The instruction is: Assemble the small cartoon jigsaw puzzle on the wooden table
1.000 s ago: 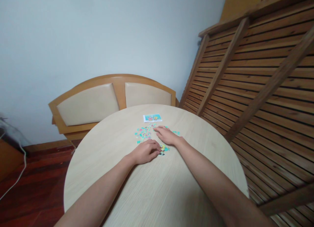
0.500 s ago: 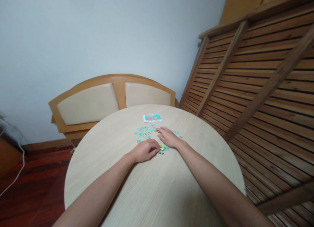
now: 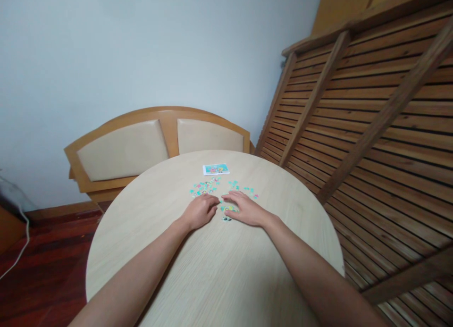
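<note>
Several small teal and pink puzzle pieces (image 3: pixel 207 187) lie scattered on a round pale wooden table (image 3: pixel 219 270). A small joined cluster with a yellow figure (image 3: pixel 227 209) sits between my hands. My left hand (image 3: pixel 198 211) rests on the table with its fingers curled, fingertips at the cluster's left side. My right hand (image 3: pixel 244 208) lies just right of it, fingers bent down onto the cluster. A small picture card (image 3: pixel 215 169) lies beyond the pieces near the far edge.
A wooden bench with two beige padded backs (image 3: pixel 155 140) stands behind the table against a pale blue wall. A slatted wooden frame (image 3: pixel 368 114) leans at the right. Dark red floor and a white cable (image 3: pixel 19 251) are at the left.
My right hand has drawn back from the scattered pieces toward me and now meets the left hand at the small cluster. The view has shifted slightly.
</note>
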`<state>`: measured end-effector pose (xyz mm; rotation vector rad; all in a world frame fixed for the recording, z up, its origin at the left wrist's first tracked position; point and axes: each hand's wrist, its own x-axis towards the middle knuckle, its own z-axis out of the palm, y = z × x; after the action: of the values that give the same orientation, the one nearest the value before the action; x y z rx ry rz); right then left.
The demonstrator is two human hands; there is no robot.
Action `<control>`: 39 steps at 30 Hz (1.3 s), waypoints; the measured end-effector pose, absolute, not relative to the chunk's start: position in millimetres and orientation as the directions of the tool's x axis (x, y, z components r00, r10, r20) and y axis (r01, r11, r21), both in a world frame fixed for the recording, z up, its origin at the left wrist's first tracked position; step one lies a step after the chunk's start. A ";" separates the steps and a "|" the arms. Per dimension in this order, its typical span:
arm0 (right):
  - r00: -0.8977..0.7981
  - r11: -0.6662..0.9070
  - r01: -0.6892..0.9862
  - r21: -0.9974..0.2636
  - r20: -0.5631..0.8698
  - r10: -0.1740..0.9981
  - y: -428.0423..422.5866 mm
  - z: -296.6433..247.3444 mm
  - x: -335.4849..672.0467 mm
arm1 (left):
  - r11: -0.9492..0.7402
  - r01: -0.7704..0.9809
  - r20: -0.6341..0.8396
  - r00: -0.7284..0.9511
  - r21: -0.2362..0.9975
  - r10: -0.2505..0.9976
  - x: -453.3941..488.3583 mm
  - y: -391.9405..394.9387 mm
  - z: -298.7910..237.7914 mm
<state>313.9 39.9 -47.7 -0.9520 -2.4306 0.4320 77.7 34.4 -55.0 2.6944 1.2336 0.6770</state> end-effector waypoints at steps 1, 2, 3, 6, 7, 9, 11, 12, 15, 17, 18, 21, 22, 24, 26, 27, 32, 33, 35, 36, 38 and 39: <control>-0.652 0.711 0.541 -0.449 0.309 0.692 38.0 -46.1 315.4 | -0.675 0.692 0.358 0.581 0.256 0.731 77.6 34.5 -54.6; -0.668 0.716 0.538 -0.445 0.294 0.684 36.9 -44.6 316.7 | -0.681 0.691 0.363 0.586 0.243 0.724 77.6 34.4 -53.8; -0.679 0.721 0.535 -0.440 0.282 0.677 36.4 -43.5 318.0 | -0.681 0.694 0.365 0.587 0.232 0.722 77.7 34.1 -52.7; -0.679 0.724 0.542 -0.426 0.286 0.676 37.7 -42.1 321.1 | -0.664 0.719 0.357 0.576 0.208 0.736 78.9 32.5 -48.9; -0.674 0.724 0.545 -0.423 0.292 0.678 38.5 -42.2 321.9 | -0.656 0.726 0.350 0.571 0.207 0.743 79.7 31.9 -47.9; -0.671 0.727 0.543 -0.421 0.304 0.677 40.2 -43.2 323.3 | -0.643 0.734 0.335 0.562 0.221 0.756 81.6 30.5 -46.5; -0.670 0.730 0.535 -0.426 0.313 0.674 41.5 -44.8 324.4 | -0.626 0.739 0.321 0.546 0.249 0.773 83.5 29.0 -45.9; -0.669 0.730 0.530 -0.431 0.316 0.673 42.0 -45.7 324.7 | -0.616 0.743 0.321 0.535 0.263 0.782 84.3 28.4 -45.9; -0.675 0.733 0.512 -0.447 0.319 0.666 43.0 -47.9 324.8 | -0.606 0.742 0.343 0.511 0.286 0.788 85.3 27.0 -46.5; -0.679 0.734 0.503 -0.456 0.317 0.662 43.4 -48.9 324.2 | -0.611 0.734 0.350 0.512 0.296 0.784 85.0 27.0 -47.4; -0.679 0.735 0.499 -0.460 0.318 0.661 43.6 -49.3 323.9 | -0.610 0.731 0.346 0.512 0.305 0.786 84.7 27.4 -47.9; -0.678 0.735 0.491 -0.468 0.324 0.660 44.2 -50.6 323.2 | -0.593 0.725 0.321 0.503 0.350 0.803 83.7 30.2 -50.6; -0.679 0.735 0.489 -0.470 0.324 0.659 44.5 -51.0 323.1 | -0.590 0.718 0.314 0.501 0.370 0.807 83.3 31.6 -52.1; -0.678 0.732 0.488 -0.475 0.322 0.661 45.1 -51.9 323.0 | -0.588 0.689 0.302 0.504 0.424 0.809 82.5 35.0 -55.8; -0.676 0.725 0.491 -0.482 0.315 0.667 45.8 -52.6 322.9 | -0.585 0.652 0.296 0.508 0.482 0.809 81.5 37.9 -59.6; -0.674 0.721 0.494 -0.486 0.309 0.671 46.1 -52.8 322.9 | -0.584 0.636 0.296 0.508 0.504 0.809 81.0 39.0 -61.1; -0.666 0.703 0.509 -0.496 0.290 0.687 47.0 -52.5 322.5 | -0.589 0.621 0.302 0.512 0.517 0.804 79.3 38.6 -61.4; -0.666 0.703 0.511 -0.495 0.290 0.688 47.0 -52.2 322.5 | -0.588 0.623 0.300 0.512 0.515 0.805 79.3 38.0 -60.5; -0.667 0.707 0.512 -0.489 0.292 0.685 47.1 -51.4 322.3 | -0.587 0.622 0.296 0.513 0.518 0.806 79.7 37.0 -58.9; -0.671 0.711 0.510 -0.484 0.294 0.681 47.1 -50.9 322.0 | -0.587 0.618 0.293 0.516 0.523 0.805 80.0 36.8 -58.5; -0.679 0.722 0.505 -0.473 0.299 0.671 47.2 -49.9 321.1 | -0.588 0.602 0.288 0.523 0.541 0.802 80.5 37.3 -58.9; -0.682 0.725 0.504 -0.470 0.299 0.668 47.2 -49.5 320.5 | -0.589 0.592 0.289 0.526 0.550 0.800 80.6 37.7 -59.5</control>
<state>320.5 47.2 -49.5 -0.8958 -2.4749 0.4886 80.6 37.7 -59.5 2.3844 1.1450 0.7397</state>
